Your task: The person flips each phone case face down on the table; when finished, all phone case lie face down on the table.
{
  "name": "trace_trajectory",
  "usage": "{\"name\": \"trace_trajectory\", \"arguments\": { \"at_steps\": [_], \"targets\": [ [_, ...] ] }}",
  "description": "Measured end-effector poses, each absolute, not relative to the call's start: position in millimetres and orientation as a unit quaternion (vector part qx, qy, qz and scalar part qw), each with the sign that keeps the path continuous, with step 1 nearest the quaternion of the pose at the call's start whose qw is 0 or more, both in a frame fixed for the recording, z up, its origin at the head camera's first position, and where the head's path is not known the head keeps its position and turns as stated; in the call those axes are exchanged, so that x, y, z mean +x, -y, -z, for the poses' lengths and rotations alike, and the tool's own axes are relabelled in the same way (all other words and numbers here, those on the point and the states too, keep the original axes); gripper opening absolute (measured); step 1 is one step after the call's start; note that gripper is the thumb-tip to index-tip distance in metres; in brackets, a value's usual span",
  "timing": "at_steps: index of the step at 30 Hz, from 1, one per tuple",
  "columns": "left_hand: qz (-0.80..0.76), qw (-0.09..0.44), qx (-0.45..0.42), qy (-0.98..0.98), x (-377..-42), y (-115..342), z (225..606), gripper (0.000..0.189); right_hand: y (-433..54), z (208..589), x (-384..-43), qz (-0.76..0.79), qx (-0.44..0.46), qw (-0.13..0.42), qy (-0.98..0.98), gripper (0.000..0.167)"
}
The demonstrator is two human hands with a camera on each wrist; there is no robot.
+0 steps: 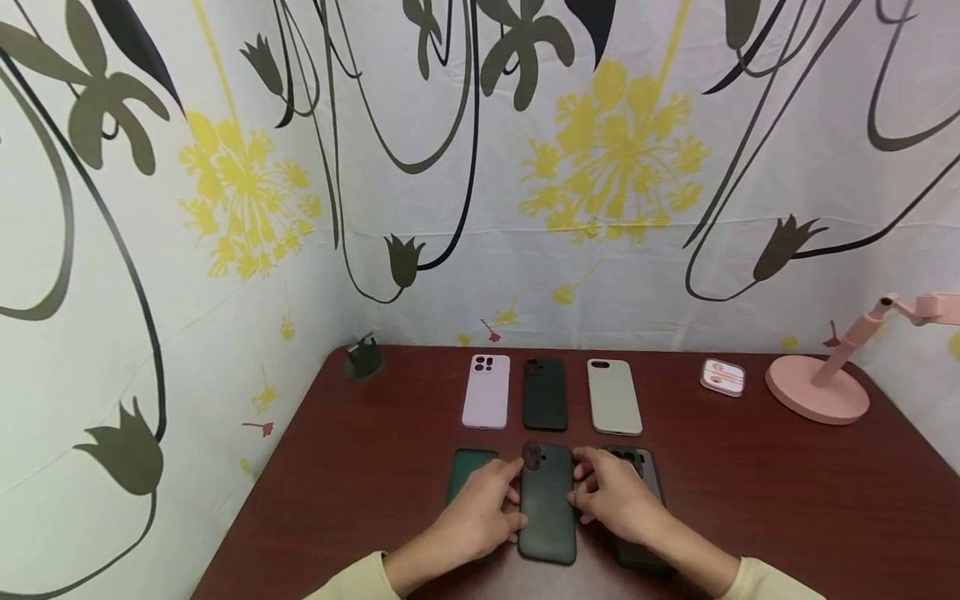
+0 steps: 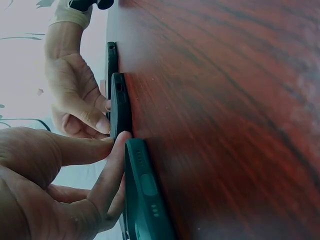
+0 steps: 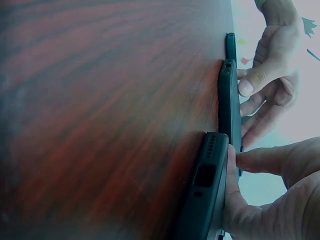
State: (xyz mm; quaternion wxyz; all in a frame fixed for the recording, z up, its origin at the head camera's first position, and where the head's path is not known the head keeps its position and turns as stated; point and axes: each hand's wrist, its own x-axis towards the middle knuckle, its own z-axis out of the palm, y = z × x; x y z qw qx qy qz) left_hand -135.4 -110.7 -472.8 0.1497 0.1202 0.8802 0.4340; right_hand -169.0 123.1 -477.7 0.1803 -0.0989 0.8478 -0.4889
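Note:
A dark grey-green phone case [image 1: 547,508] lies in the middle of the front row, camera cutout at its far left corner. My left hand [image 1: 480,510] touches its left edge, thumb low and fingertips higher up. At its right edge is my right hand [image 1: 617,493], thumb and fingertips against the side. A teal phone case [image 2: 150,195] lies under and beside my left hand, partly covered by it. Beneath my right hand sits a black-edged phone case [image 3: 205,190], with its camera cutouts showing beyond the fingers in the head view.
Behind stand three more cases in a row: lilac [image 1: 486,392], black [image 1: 545,393] and pale grey-green [image 1: 614,397]. A small white box [image 1: 723,377] and a pink lamp stand [image 1: 817,388] are at the back right. A dark object [image 1: 363,358] occupies the far left corner.

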Motion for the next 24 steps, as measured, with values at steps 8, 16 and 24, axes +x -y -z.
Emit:
{"name": "trace_trajectory", "arguments": {
  "at_steps": [8,16,24],
  "targets": [
    [-0.371,0.143,0.130,-0.908,-134,106,469,0.075,-118,476,-161,0.442,-0.110,0.153,-0.877,0.071],
    [-0.371,0.130,0.144,-0.908,-132,109,471,0.064,-118,475,-160,0.448,-0.109,0.147,-0.875,0.073],
    [-0.401,0.104,0.138,-0.900,-128,121,463,0.067,-113,476,-154,0.435,-0.066,0.112,-0.891,0.069]
  ]
}}
